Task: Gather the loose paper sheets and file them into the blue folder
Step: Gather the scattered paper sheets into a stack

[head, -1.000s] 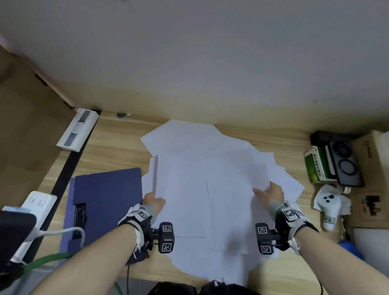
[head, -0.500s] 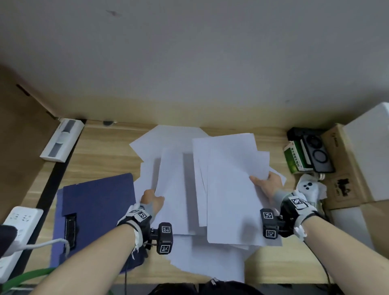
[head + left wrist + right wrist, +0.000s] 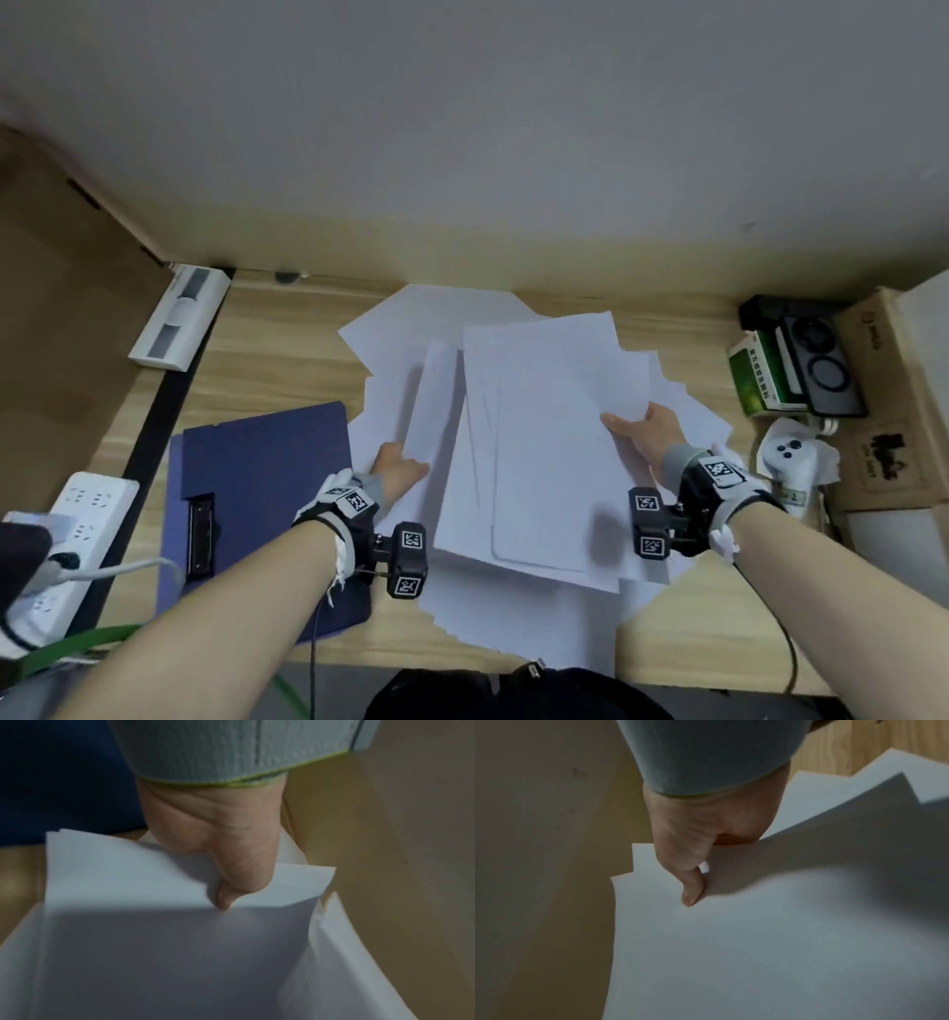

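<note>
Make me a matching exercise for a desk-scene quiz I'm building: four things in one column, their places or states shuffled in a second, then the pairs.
Things
1. blue folder
2. green box
3. power strip
4. right hand

Places or states
A. far right of the desk, beside a black device
B. holding up a bunch of white sheets
C. flat on the desk, left of the papers
D. left edge of the desk, a cable plugged in

Pairs: 1-C, 2-A, 3-D, 4-B

Light wooden desk [image 3: 287,354] against a plain grey wall [image 3: 462,128] — dim, even light
</note>
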`<action>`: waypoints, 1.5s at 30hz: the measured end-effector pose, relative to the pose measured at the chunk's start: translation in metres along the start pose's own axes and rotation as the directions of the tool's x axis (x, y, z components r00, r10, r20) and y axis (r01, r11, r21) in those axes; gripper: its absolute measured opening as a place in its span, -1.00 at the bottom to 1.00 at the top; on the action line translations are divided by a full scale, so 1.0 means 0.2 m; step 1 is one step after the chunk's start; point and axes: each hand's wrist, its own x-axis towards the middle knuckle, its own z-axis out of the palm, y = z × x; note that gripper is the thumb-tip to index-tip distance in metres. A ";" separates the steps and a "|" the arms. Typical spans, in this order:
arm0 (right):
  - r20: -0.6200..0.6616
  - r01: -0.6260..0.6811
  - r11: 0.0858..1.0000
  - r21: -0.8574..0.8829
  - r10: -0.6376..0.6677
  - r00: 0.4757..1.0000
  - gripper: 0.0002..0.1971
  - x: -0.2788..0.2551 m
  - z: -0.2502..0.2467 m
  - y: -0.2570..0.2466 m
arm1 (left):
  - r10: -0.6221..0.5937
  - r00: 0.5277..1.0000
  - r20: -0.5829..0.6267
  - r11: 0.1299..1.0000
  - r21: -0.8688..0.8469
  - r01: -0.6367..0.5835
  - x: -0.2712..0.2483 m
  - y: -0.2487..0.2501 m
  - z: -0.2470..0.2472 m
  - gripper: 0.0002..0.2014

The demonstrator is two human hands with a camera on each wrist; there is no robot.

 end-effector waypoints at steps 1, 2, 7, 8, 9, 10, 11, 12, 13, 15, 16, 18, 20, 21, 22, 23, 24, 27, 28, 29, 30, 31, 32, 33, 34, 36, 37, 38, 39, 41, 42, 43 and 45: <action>0.001 -0.005 1.000 -0.024 0.006 1.000 -0.74 0.00 0.04 0.03 | -0.028 0.999 0.036 0.999 -0.024 0.029 -0.01 0.01 0.03 -0.51; 0.012 -0.026 0.998 -0.064 0.027 1.000 -0.76 0.01 0.09 0.06 | -0.054 0.997 0.052 0.996 -0.063 0.058 -0.01 0.02 0.06 -0.56; 0.041 -0.101 0.981 -0.163 0.110 0.993 -0.51 -0.03 0.32 0.19 | -0.113 0.971 0.210 0.941 -0.292 0.172 -0.14 0.06 0.15 -0.14; 0.023 -0.106 0.982 -0.156 0.111 0.994 -0.43 -0.05 0.36 0.19 | -0.092 0.972 0.215 0.959 -0.243 0.144 -0.15 0.06 0.16 0.03; 0.011 -0.113 0.983 -0.142 0.116 0.993 -0.42 -0.06 0.39 0.20 | -0.094 0.979 0.183 0.978 -0.165 0.124 -0.16 0.07 0.17 0.09; 0.008 -0.122 0.984 -0.133 0.124 0.992 -0.45 -0.07 0.42 0.20 | -0.083 0.986 0.142 0.990 -0.101 0.097 -0.15 0.07 0.20 0.03; 0.023 -0.133 0.982 -0.137 0.137 0.990 -0.56 -0.09 0.43 0.21 | -0.085 0.989 0.120 0.995 -0.041 0.091 -0.15 0.08 0.22 -0.09; 0.046 -0.141 0.982 -0.128 0.148 0.988 -0.68 -0.10 0.44 0.20 | -0.065 0.993 0.101 0.998 0.014 0.064 -0.16 0.11 0.22 -0.23; 0.056 -0.134 0.985 -0.105 0.140 0.988 -0.70 -0.10 0.43 0.19 | -0.047 0.995 0.091 0.998 0.032 0.045 -0.16 0.14 0.23 -0.34; 0.071 -0.107 0.994 -0.034 0.109 0.991 -0.73 -0.10 0.37 0.16 | 0.017 0.996 0.090 1.000 0.010 -0.018 -0.17 0.19 0.22 -0.39; 0.071 -0.094 0.996 0.009 0.093 0.993 -0.81 -0.11 0.34 0.12 | 0.044 0.995 0.091 0.999 -0.024 -0.042 -0.20 0.23 0.21 -0.42; 0.045 -0.072 0.991 0.111 0.067 0.997 -0.88 -0.13 0.26 0.02 | 0.135 0.988 0.070 0.985 -0.119 -0.126 -0.27 0.36 0.16 -0.58; 0.035 -0.010 0.982 0.190 0.003 0.999 -0.89 -0.11 0.20 -0.12 | 0.228 0.972 0.058 0.960 -0.178 -0.215 -0.30 0.49 0.11 -0.66; 0.033 0.039 0.971 0.234 -0.048 0.998 -0.87 -0.10 0.16 -0.20 | 0.273 0.961 0.037 0.943 -0.207 -0.260 -0.33 0.59 0.08 -0.65; 0.032 0.083 0.957 0.278 -0.095 0.995 -0.83 -0.10 0.13 -0.30 | 0.319 0.948 0.014 0.922 -0.237 -0.307 -0.35 0.67 0.05 -0.65; 0.019 0.125 0.937 0.327 -0.139 0.990 -0.77 -0.09 0.10 -0.40 | 0.367 0.930 -0.012 0.897 -0.261 -0.357 -0.38 0.77 0.02 -0.66; 0.004 0.166 0.910 0.381 -0.181 0.983 -0.71 -0.09 0.07 -0.49 | 0.417 0.909 -0.031 0.867 -0.287 -0.407 -0.41 0.85 -0.02 -0.68; -0.013 0.253 0.814 0.523 -0.290 0.957 -0.63 -0.13 -0.01 -0.68 | 0.555 0.829 -0.069 0.767 -0.345 -0.542 -0.51 1.02 -0.10 -0.81; 0.001 0.269 0.796 0.542 -0.321 0.947 -0.63 -0.16 -0.02 -0.70 | 0.580 0.811 -0.079 0.753 -0.327 -0.571 -0.53 1.03 -0.12 -0.85; 0.020 0.277 0.790 0.546 -0.343 0.939 -0.65 -0.18 -0.02 -0.69 | 0.596 0.799 -0.084 0.749 -0.300 -0.591 -0.54 1.01 -0.13 -0.86; 0.035 0.282 0.795 0.537 -0.355 0.934 -0.66 -0.21 0.00 -0.66 | 0.598 0.797 -0.083 0.754 -0.280 -0.595 -0.55 0.98 -0.13 -0.84; 0.049 0.288 0.806 0.516 -0.364 0.930 -0.63 -0.23 0.01 -0.62 | 0.588 0.805 -0.080 0.763 -0.273 -0.585 -0.55 0.94 -0.13 -0.82; 0.069 0.290 0.824 0.488 -0.367 0.928 -0.58 -0.25 0.04 -0.55 | 0.571 0.817 -0.080 0.775 -0.274 -0.569 -0.55 0.88 -0.11 -0.81; 0.092 0.283 0.842 0.460 -0.362 0.928 -0.54 -0.26 0.07 -0.49 | 0.553 0.829 -0.085 0.784 -0.283 -0.552 -0.54 0.83 -0.09 -0.80; 0.106 0.269 0.858 0.439 -0.347 0.932 -0.54 -0.28 0.10 -0.43 | 0.530 0.843 -0.087 0.792 -0.303 -0.529 -0.54 0.78 -0.07 -0.79; 0.088 0.251 0.877 0.409 -0.312 0.946 -0.57 -0.29 0.16 -0.35 | 0.502 0.862 -0.076 0.795 -0.351 -0.494 -0.54 0.70 -0.03 -0.78; 0.062 0.256 0.879 0.401 -0.305 0.950 -0.59 -0.29 0.18 -0.32 | 0.497 0.865 -0.070 0.795 -0.364 -0.486 -0.55 0.69 -0.02 -0.76; 0.036 0.265 0.881 0.393 -0.303 0.952 -0.60 -0.30 0.20 -0.32 | 0.491 0.868 -0.071 0.795 -0.370 -0.480 -0.55 0.69 -0.01 -0.76; 0.016 0.276 0.879 0.388 -0.306 0.952 -0.61 -0.31 0.21 -0.33 | 0.490 0.869 -0.072 0.798 -0.366 -0.480 -0.55 0.69 -0.02 -0.77; -0.011 0.306 0.870 0.388 -0.328 0.945 -0.62 -0.32 0.21 -0.38 | 0.510 0.857 -0.067 0.789 -0.360 -0.498 -0.55 0.72 -0.05 -0.80; -0.020 0.317 0.863 0.393 -0.337 0.941 -0.63 -0.32 0.20 -0.41 | 0.522 0.851 -0.057 0.782 -0.367 -0.504 -0.54 0.74 -0.07 -0.80; -0.020 0.319 0.853 0.412 -0.342 0.940 -0.63 -0.33 0.19 -0.43 | 0.536 0.843 -0.042 0.772 -0.380 -0.510 -0.54 0.75 -0.10 -0.80; -0.001 0.307 0.830 0.466 -0.346 0.938 -0.61 -0.36 0.19 -0.43 | 0.562 0.827 -0.020 0.750 -0.409 -0.520 -0.55 0.75 -0.14 -0.79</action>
